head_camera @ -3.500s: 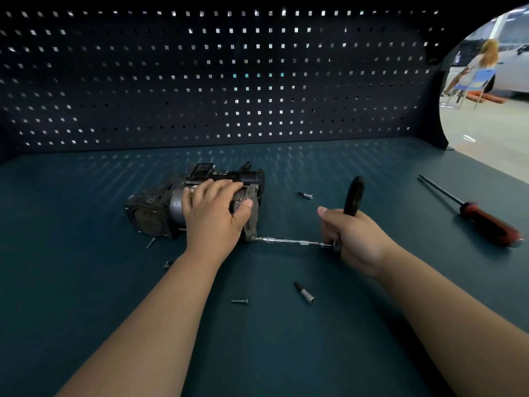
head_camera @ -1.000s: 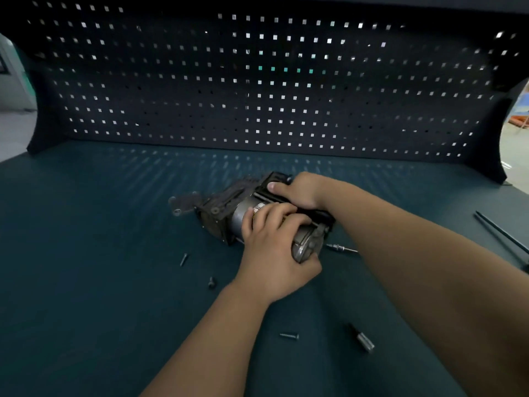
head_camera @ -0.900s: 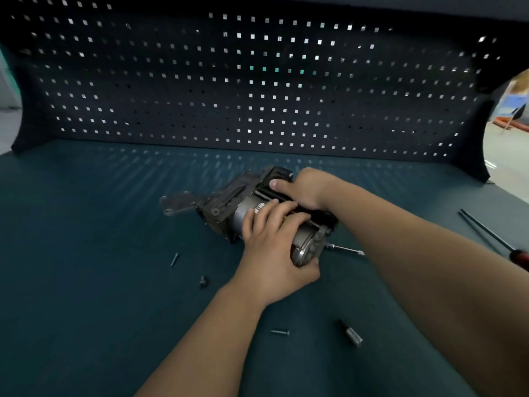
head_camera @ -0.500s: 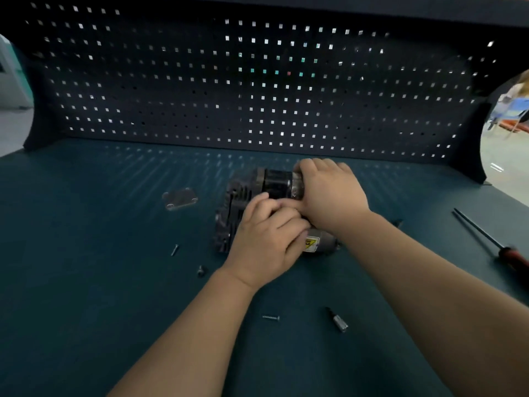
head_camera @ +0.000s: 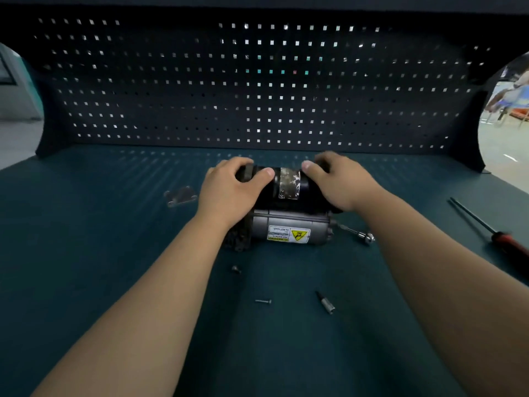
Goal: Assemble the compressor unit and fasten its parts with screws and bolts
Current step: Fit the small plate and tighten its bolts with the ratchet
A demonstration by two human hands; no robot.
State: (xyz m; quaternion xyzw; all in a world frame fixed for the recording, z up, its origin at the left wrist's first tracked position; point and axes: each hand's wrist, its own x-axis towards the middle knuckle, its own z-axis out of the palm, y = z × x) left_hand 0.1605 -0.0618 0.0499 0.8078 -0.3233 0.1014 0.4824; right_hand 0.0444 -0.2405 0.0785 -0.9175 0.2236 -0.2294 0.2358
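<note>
The compressor unit [head_camera: 289, 222] lies on its side in the middle of the dark green bench, a grey cylinder with a yellow warning label facing me and a black cylinder with a foil band above it. My left hand [head_camera: 229, 190] grips its left end, thumb over the black cylinder. My right hand [head_camera: 340, 181] grips the right end. A socket driver's metal shaft [head_camera: 356, 232] pokes out beside the unit's right end. Loose on the bench in front lie a small bolt [head_camera: 236, 269], a screw [head_camera: 263, 301] and a socket bit [head_camera: 326, 303].
A flat metal bracket plate [head_camera: 181, 195] lies left of the unit. A red-handled screwdriver [head_camera: 486, 224] lies at the right. A black pegboard wall [head_camera: 257, 81] closes the back of the bench [head_camera: 86, 253].
The right hand let go of the driver. Both hands turned the compressor over, so its labelled grey cylinder now faces me, and they moved apart to its two ends.
</note>
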